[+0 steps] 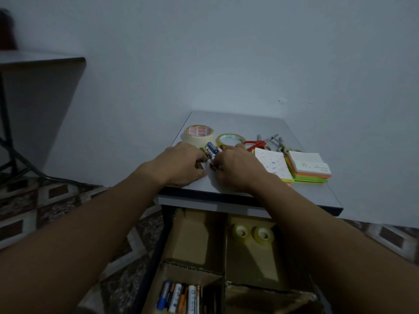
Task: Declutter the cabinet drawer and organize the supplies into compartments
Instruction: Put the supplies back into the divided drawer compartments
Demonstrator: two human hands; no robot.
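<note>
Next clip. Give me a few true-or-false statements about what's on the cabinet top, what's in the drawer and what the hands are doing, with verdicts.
1. The left hand and the right hand both hold batteries on the cabinet top. True.
2. Two small tape rolls lie in one drawer compartment. True.
3. The scissors are in the drawer. False: they lie on the top, right of the yellow tape.
4. The drawer holds no batteries yet. False: sorted batteries lie in its near-left compartment.
5. The notes sit left of the masking tape. False: they are at the top's right end.
</note>
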